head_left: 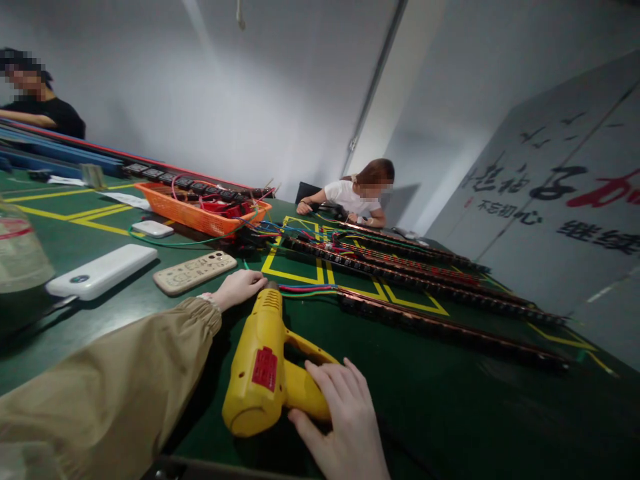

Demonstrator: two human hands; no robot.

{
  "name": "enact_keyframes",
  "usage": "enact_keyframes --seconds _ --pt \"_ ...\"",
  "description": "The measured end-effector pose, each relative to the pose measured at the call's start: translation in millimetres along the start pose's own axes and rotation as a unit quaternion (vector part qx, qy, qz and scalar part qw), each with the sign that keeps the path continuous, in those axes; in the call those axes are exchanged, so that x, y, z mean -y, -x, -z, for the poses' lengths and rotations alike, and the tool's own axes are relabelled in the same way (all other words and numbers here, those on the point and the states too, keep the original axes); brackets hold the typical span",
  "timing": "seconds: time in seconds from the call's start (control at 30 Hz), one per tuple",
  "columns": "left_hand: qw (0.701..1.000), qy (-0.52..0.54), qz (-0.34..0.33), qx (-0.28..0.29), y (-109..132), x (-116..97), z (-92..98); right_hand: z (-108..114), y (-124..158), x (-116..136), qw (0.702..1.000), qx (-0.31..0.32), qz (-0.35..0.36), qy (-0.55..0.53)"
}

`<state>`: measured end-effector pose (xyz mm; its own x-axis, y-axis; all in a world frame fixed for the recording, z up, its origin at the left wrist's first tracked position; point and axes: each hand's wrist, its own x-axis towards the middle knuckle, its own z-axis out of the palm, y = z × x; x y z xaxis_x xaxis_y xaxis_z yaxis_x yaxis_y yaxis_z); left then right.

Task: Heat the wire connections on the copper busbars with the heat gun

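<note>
Yellow heat gun [265, 373], green table [450, 393], grey walls [280, 87]

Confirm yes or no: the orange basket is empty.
No, the orange basket holds a tangle of red and other coloured wires and parts.
</note>
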<state>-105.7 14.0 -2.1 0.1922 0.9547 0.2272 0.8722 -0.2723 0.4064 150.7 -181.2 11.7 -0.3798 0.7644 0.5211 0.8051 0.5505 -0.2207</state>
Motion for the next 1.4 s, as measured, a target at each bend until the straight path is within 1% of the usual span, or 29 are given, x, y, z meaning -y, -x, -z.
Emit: enact_keyframes --seconds 0.13,0.3,0.43,0.6,0.77,0.83,0.93,1.03,1.13,1.27,1.4 --pt "1.000 -0.018 -0.012 0.003 3 -1 1.0 1 2 -1 1.000 -0.008 -0.013 0.022" --pt "0.999 -0.040 -0.014 0.014 8 -5 5.7 3 0 1 0.998 -0.039 -0.019 0.048" --pt "0.998 -0.062 -0.027 0.011 11 -10 8.5 10 3 -5 0.997 -0.033 -0.045 0.052" --pt "0.997 -0.069 -0.031 0.017 13 -13 10.1 20 15 -28 0.995 0.000 -0.084 0.060" --pt "0.997 -0.063 -0.028 0.016 13 -13 11.1 27 33 -55 0.980 0.037 -0.171 0.094" --pt "0.998 -0.058 -0.030 0.016 13 -12 11.1 31 40 -66 0.974 0.039 -0.191 0.114" --pt "0.998 -0.056 -0.032 0.015 13 -11 10.5 37 51 -80 0.967 0.037 -0.203 0.148" --pt "0.998 -0.057 -0.036 0.011 12 -10 9.7 40 59 -89 0.961 0.038 -0.220 0.161" --pt "0.998 -0.056 -0.041 0.008 12 -10 9.1 36 61 -87 0.959 0.004 -0.235 0.158" --pt "0.998 -0.055 -0.036 0.011 12 -10 9.2 29 59 -78 0.964 -0.059 -0.212 0.146" --pt "0.998 -0.053 -0.033 0.012 13 -12 10.7 27 57 -75 0.968 -0.078 -0.192 0.142"
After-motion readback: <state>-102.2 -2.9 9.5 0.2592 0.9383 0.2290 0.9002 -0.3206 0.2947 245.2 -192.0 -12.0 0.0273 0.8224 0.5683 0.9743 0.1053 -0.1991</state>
